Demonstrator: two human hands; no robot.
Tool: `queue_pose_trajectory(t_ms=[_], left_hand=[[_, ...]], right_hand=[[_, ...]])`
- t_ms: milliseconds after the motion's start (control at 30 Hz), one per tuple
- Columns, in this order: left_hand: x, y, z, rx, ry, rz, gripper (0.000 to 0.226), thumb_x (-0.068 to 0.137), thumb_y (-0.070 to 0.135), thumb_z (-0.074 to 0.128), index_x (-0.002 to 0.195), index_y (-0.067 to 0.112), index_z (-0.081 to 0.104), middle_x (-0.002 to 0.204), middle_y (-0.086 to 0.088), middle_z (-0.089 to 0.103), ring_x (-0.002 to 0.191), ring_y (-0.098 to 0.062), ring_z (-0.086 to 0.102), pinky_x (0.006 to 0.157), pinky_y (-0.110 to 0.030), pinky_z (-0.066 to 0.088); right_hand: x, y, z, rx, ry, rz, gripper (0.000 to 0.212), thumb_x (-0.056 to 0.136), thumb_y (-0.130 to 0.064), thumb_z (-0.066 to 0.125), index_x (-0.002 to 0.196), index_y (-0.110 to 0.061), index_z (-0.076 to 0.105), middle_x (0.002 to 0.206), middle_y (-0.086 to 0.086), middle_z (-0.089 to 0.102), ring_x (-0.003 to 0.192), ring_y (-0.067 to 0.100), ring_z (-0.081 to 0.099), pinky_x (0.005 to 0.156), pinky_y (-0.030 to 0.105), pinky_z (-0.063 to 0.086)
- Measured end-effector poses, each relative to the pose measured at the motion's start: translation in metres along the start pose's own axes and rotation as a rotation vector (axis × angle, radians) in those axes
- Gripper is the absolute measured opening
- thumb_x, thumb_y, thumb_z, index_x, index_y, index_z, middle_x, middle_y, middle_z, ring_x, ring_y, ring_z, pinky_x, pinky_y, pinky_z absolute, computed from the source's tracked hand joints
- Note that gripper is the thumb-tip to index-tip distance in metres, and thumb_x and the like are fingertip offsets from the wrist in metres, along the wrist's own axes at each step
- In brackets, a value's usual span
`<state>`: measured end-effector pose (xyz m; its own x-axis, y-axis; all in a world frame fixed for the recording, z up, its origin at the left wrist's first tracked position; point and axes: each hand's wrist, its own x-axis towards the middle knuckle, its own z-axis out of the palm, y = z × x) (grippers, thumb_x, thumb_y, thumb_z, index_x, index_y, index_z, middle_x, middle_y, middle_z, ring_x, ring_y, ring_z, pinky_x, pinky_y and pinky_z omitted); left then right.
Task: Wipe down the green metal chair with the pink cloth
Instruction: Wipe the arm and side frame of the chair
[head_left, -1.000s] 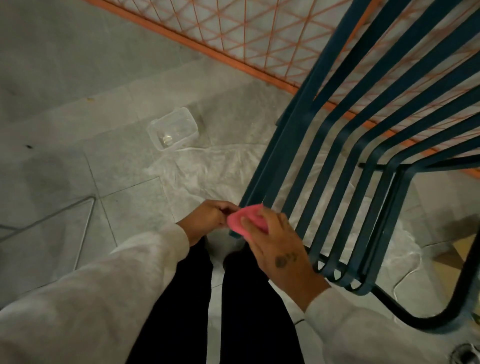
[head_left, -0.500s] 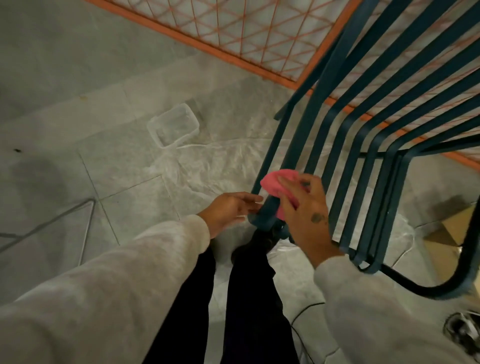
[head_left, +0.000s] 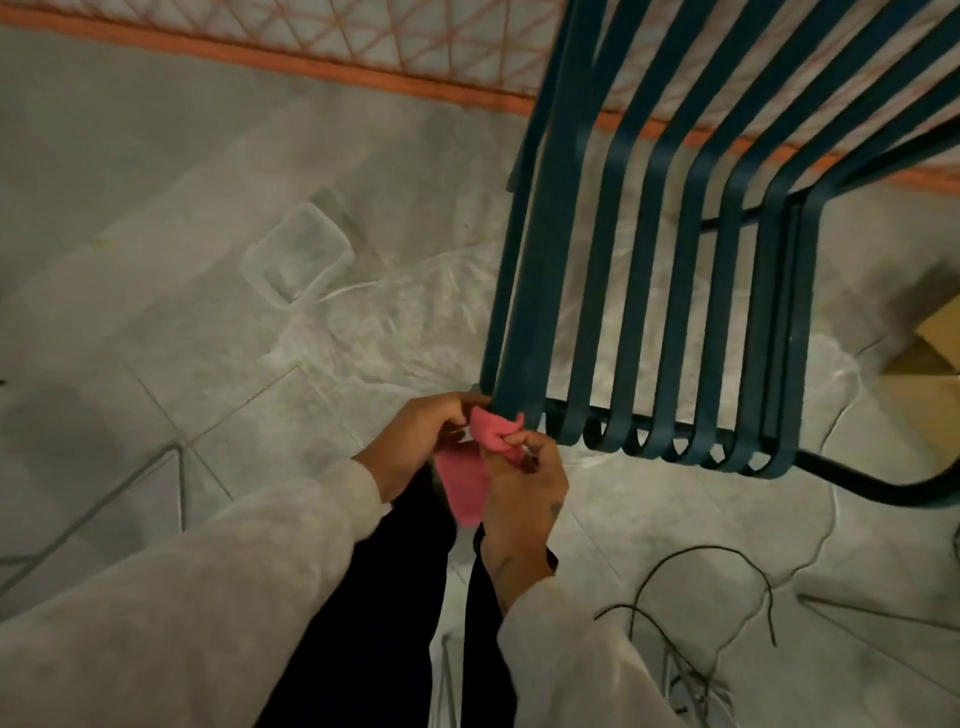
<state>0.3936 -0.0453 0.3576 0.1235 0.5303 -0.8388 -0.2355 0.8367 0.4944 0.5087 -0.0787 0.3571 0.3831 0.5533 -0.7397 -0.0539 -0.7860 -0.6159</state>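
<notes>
The green metal chair (head_left: 675, 249) fills the upper right, its flat slats running down to a curled front edge. The pink cloth (head_left: 470, 480) hangs just below the near left corner of that edge. My right hand (head_left: 519, 488) pinches the cloth's top between thumb and fingers, right under the leftmost slats. My left hand (head_left: 423, 434) grips the cloth's left side, its fingertips touching the outer slat. The lower part of the cloth droops loose between both hands, over my dark trousers.
A clear plastic container (head_left: 298, 254) lies on the grey tiled floor to the left, beside crumpled plastic sheeting (head_left: 395, 332). An orange mesh fence (head_left: 363, 47) runs along the top. Black cables (head_left: 691, 613) lie at lower right, a cardboard box (head_left: 930, 348) at right.
My right hand came back down from the slats to the chair's front corner with the cloth. My left hand took hold of the cloth, which now hangs unfolded between both hands.
</notes>
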Motion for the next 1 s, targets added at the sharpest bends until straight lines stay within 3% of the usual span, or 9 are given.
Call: queue_pose_trajectory(t_ms=[100,200,300,367,433,533,600,867,1000], left_hand=[[0.005,-0.002,-0.002,0.082,0.004,-0.023,0.042,0.084,0.01,0.043,0.118,0.01,0.069,0.124,-0.004,0.069,0.123,-0.02,0.058,0.114,-0.045,0.035],[0.008,0.003,0.0,0.138,0.018,-0.006,0.04,0.09,0.002,0.037,0.108,0.013,0.071,0.116,0.0,0.072,0.117,-0.013,0.062,0.111,-0.042,0.037],[0.01,0.008,0.006,0.164,0.057,-0.034,0.036,0.094,0.008,0.038,0.101,0.018,0.071,0.104,0.006,0.075,0.108,-0.008,0.065,0.106,-0.037,0.041],[0.012,0.009,0.011,0.178,0.114,-0.032,0.033,0.096,0.011,0.038,0.1,0.017,0.071,0.102,0.005,0.075,0.111,-0.014,0.065,0.105,-0.037,0.044],[0.011,0.012,0.019,0.176,0.137,-0.008,0.033,0.098,0.015,0.039,0.104,0.013,0.071,0.105,-0.001,0.075,0.11,-0.02,0.067,0.104,-0.04,0.047],[0.007,0.023,0.026,0.174,0.118,0.011,0.032,0.097,0.02,0.044,0.11,0.01,0.072,0.107,-0.003,0.075,0.105,-0.019,0.069,0.101,-0.042,0.05],[0.004,0.029,0.025,0.189,0.128,0.02,0.03,0.097,0.02,0.046,0.109,0.012,0.073,0.107,-0.001,0.075,0.105,-0.019,0.069,0.1,-0.043,0.05],[0.001,0.029,0.014,0.235,0.065,-0.011,0.03,0.099,0.026,0.047,0.117,0.014,0.068,0.113,-0.002,0.073,0.108,-0.017,0.069,0.102,-0.042,0.049],[-0.004,0.025,0.012,0.214,0.038,0.028,0.033,0.101,0.033,0.046,0.12,0.016,0.067,0.117,0.0,0.072,0.11,-0.016,0.068,0.1,-0.041,0.05]], right_hand=[[0.019,0.008,-0.001,0.107,-0.046,0.115,0.023,0.075,-0.008,0.083,0.081,-0.02,0.064,0.091,0.001,0.073,0.087,0.02,0.067,0.087,0.038,0.056],[0.044,0.014,-0.002,0.033,-0.087,0.18,0.018,0.079,-0.004,0.078,0.084,-0.016,0.065,0.085,-0.001,0.071,0.083,0.018,0.065,0.082,0.035,0.056],[0.061,0.009,-0.006,-0.113,-0.133,0.14,0.015,0.085,0.002,0.067,0.086,-0.012,0.066,0.083,0.002,0.07,0.081,0.014,0.065,0.075,0.023,0.054],[0.057,-0.003,-0.016,-0.09,-0.218,0.08,0.014,0.085,0.01,0.061,0.091,-0.002,0.066,0.077,0.002,0.069,0.069,0.0,0.065,0.065,0.01,0.049],[0.048,-0.013,-0.031,-0.066,-0.313,0.005,0.01,0.087,0.009,0.062,0.095,0.004,0.065,0.077,0.004,0.07,0.07,-0.005,0.065,0.068,0.006,0.047],[0.036,-0.026,-0.045,-0.014,-0.418,-0.054,0.008,0.088,-0.004,0.069,0.095,-0.007,0.07,0.093,-0.002,0.073,0.091,0.004,0.065,0.091,0.02,0.048],[0.031,-0.03,-0.047,0.038,-0.433,-0.041,0.009,0.088,-0.01,0.07,0.095,-0.016,0.071,0.1,-0.005,0.072,0.101,0.013,0.063,0.098,0.031,0.047],[0.054,-0.017,-0.035,-0.228,-0.421,-0.044,0.019,0.095,-0.01,0.06,0.095,-0.028,0.065,0.094,-0.02,0.063,0.092,0.0,0.054,0.092,0.027,0.039],[0.051,-0.029,-0.044,-0.103,-0.516,-0.152,0.013,0.092,-0.001,0.06,0.096,-0.013,0.065,0.093,-0.004,0.068,0.092,0.006,0.062,0.09,0.023,0.047]])
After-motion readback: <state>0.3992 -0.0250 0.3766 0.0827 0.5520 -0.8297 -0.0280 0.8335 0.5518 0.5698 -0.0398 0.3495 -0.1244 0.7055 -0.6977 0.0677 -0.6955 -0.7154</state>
